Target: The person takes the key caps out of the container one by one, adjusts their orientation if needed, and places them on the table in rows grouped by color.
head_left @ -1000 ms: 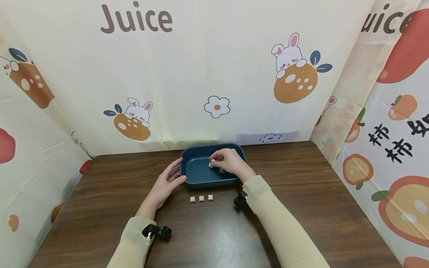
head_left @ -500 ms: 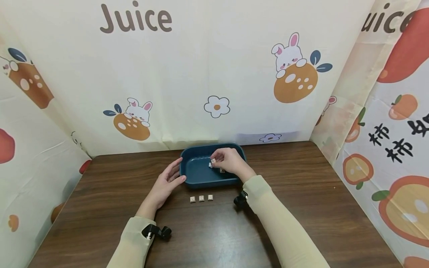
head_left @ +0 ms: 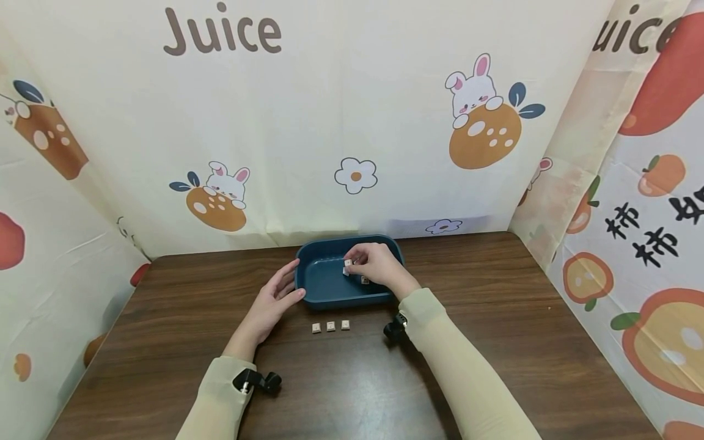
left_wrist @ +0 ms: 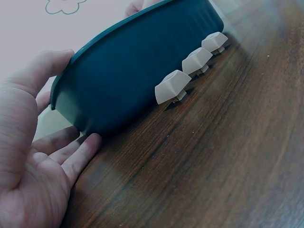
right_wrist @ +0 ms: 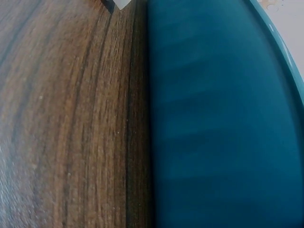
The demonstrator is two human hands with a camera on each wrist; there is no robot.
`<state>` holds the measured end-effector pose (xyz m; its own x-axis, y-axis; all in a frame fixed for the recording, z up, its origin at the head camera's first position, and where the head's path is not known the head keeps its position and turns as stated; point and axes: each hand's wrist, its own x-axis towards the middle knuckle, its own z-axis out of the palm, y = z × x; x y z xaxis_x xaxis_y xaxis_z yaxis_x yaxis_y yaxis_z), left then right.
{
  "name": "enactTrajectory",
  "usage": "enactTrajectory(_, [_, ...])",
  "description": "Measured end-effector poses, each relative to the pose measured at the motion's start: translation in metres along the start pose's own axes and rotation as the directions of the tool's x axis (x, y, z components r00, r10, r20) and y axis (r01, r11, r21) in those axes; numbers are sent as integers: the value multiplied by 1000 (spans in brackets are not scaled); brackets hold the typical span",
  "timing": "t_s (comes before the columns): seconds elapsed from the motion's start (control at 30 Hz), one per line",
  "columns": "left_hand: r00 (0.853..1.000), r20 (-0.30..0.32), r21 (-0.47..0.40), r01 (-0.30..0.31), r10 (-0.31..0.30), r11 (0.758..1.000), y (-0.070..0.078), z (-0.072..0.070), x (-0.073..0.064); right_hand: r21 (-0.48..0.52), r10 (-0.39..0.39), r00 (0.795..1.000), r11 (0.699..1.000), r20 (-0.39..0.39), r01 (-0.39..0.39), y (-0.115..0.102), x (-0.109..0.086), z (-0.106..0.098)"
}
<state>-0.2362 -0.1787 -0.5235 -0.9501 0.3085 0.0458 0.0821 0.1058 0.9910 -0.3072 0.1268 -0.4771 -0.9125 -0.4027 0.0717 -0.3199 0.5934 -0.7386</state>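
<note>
In the head view, my right hand (head_left: 376, 266) reaches into the dark blue tray (head_left: 330, 302) and pinches a small pale keycap (head_left: 348, 263) between thumb and fingertips. Just below it, another keycap (head_left: 345, 272) shows inside the tray, and a third keycap (head_left: 365, 280) lies under the hand. My left hand (head_left: 272, 302) touches the tray's left end with fingers fairly straight. The left wrist view shows a digit (left_wrist: 59, 61) at the tray's rim and other fingertips low by its base. The right wrist view has only the tray's side (right_wrist: 223, 123), the hand being hidden there.
Three keycaps stand in a row on the wooden table (head_left: 495, 342) in front of the tray: a left keycap (head_left: 316, 328), a middle keycap (head_left: 330, 326) and a right keycap (head_left: 345, 324). A printed cloth (head_left: 308, 122) hangs behind the tray.
The keycap in my right fingertips has turned and shifted slightly, its top face now showing. The left hand, the tray and the row of keycaps stay as they were.
</note>
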Motion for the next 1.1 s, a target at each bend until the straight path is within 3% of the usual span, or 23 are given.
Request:
enactTrajectory(0.6, [1000, -11, -2, 17, -17, 1000, -2, -1, -1, 34, -36, 999, 999, -39, 38, -3, -3, -2])
enactTrajectory(0.87, [1000, -4, 5, 20, -20, 1000, -2, -1, -1, 17, -123, 984, 992, -130, 126, 0, -4, -4])
enactTrajectory(1.1, [1000, -2, 9, 14, -14, 1000, -2, -1, 0, 20, -115, 980, 993, -165, 120, -11, -10, -15])
